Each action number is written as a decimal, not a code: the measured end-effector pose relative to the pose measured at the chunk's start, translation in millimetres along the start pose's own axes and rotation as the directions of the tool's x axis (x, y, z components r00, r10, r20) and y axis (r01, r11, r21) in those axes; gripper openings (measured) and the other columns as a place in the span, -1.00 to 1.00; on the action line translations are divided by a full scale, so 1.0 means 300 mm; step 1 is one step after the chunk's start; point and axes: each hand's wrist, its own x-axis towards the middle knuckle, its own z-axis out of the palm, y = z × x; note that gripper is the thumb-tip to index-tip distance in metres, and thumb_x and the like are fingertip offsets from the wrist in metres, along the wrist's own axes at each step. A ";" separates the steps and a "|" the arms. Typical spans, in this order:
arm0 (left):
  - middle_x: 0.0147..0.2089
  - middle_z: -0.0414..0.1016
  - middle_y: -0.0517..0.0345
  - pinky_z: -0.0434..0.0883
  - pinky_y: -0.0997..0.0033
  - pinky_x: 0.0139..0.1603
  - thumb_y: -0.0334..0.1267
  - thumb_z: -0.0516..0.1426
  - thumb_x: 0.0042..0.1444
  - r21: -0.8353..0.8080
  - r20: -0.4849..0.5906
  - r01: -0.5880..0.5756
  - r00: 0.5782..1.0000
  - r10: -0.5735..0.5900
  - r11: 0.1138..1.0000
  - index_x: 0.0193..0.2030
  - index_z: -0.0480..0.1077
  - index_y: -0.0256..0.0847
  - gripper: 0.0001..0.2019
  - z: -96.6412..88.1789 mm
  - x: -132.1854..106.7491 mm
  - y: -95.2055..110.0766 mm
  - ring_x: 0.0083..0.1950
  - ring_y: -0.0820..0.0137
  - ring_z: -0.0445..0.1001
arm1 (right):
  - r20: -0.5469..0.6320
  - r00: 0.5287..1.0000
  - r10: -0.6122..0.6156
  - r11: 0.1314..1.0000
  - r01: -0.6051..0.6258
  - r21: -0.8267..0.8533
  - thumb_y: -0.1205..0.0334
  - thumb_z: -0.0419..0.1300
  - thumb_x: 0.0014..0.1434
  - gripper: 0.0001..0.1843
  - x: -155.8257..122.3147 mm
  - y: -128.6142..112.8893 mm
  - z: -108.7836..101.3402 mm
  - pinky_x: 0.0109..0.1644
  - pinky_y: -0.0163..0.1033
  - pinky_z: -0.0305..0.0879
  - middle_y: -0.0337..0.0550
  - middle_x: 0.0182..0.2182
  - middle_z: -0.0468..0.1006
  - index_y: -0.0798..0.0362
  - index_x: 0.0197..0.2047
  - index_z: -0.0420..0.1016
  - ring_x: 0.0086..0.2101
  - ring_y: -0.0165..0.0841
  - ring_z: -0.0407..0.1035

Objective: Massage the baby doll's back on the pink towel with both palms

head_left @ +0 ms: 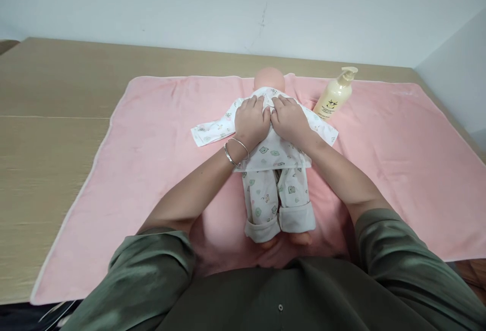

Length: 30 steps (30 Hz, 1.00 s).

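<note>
Hands (252, 122) (291, 120) on doll (272, 153), pink blanket (159, 138), table (56, 118), wall (190, 7)

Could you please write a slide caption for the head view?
Hands rest on a clothed doll beside a bottle on a pink blanket.

The cloth (152, 169) is lying over the table (49, 179), which is extending past it to the left and behind, and the wall (182, 12) is running along the table's far side. Near the cloth's middle the doll (273, 156) is lying lengthwise, its head (269, 79) pointing toward the wall, its feet (301, 239) toward the person's torso (281, 290). The shirt (283, 159) is overlapping the trousers (261, 197). The left hand (251, 124) and right hand (292, 118) are resting side by side on the upper shirt. The pump bottle (334, 95) is standing to the right of the head, behind the shirt's right-side sleeve (326, 129).
</note>
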 end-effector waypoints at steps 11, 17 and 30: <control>0.29 0.39 -0.24 0.28 -0.06 0.35 -0.13 -0.10 0.32 0.054 0.017 0.065 0.998 -0.066 0.996 0.31 0.28 -0.35 -0.48 -0.015 -0.008 0.024 0.29 -0.03 0.34 | 0.037 0.997 -0.069 0.995 0.066 0.074 0.28 -0.10 0.32 -0.41 0.020 0.048 -0.008 0.40 0.02 0.09 0.24 0.27 0.35 0.39 0.33 0.24 0.26 -0.01 0.19; 0.26 0.40 -0.28 0.28 -0.10 0.33 -0.15 -0.10 0.33 0.037 0.035 0.045 0.998 -0.046 0.998 0.31 0.28 -0.43 -0.46 -0.014 -0.002 0.016 0.27 -0.08 0.34 | 0.022 0.997 -0.079 0.996 0.078 0.045 0.27 -0.08 0.30 -0.42 0.016 0.043 -0.017 0.31 0.09 0.20 0.24 0.23 0.40 0.37 0.31 0.28 0.15 0.05 0.27; 0.26 0.41 -0.24 0.27 -0.10 0.32 -0.11 -0.10 0.33 -0.025 -0.046 0.026 0.999 -0.027 0.999 0.28 0.32 -0.34 -0.49 0.021 -0.003 -0.009 0.25 -0.06 0.36 | -0.012 0.995 -0.102 0.995 0.102 -0.008 0.29 -0.06 0.30 -0.53 0.016 0.048 -0.009 0.20 0.10 0.24 0.18 0.08 0.51 0.29 0.19 0.39 0.03 0.04 0.31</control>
